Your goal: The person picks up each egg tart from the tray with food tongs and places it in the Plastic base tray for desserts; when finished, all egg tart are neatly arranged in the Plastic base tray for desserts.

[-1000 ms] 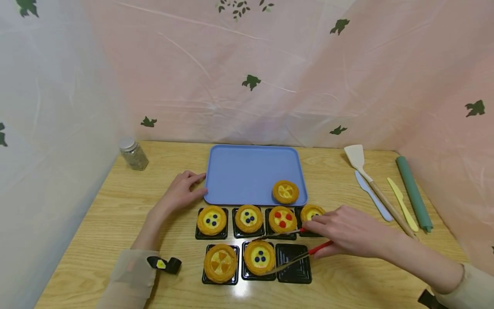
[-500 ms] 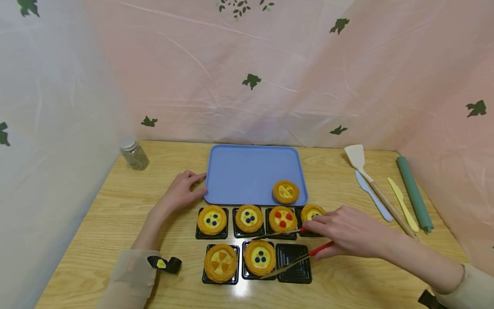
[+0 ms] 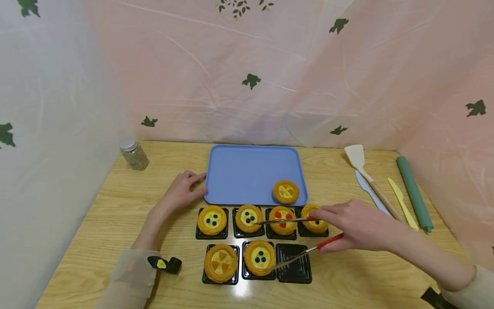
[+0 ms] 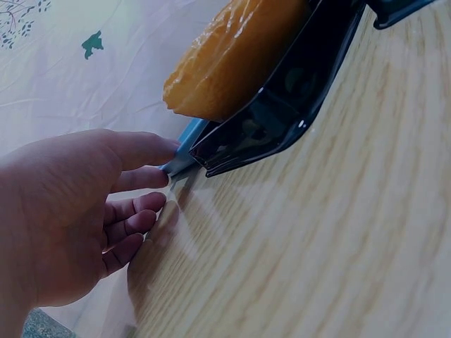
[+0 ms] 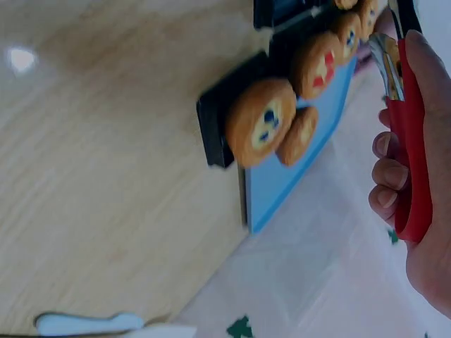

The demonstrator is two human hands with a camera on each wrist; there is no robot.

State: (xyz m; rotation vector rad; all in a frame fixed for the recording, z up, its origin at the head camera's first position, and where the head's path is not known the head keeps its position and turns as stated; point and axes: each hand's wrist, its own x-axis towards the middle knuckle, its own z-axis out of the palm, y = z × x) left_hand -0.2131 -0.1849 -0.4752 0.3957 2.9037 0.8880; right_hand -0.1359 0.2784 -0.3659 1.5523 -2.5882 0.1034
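My right hand holds red-handled metal tongs, their arms spread apart. In the head view, the lower tip lies at the near right edge of the front-row blueberry-topped tart, which sits in a black plastic tray. The upper arm crosses the red-topped tart in the back row and ends over another blueberry-topped tart. Nothing is pinched between the tips. My left hand rests at the left edge of the blue serving tray, its thumb and forefinger at the rim. One fruit-topped tart lies on that tray.
An orange-topped tart sits at front left; a bare black tray is at front right. More blueberry tarts fill the back row. A spatula, blue knife, yellow knife and green rolling pin lie right; a jar stands left.
My right hand has shifted right and slightly away from me. The tongs' arms have spread wider, their upper tip now over the back row. The left hand and the tarts have stayed put.
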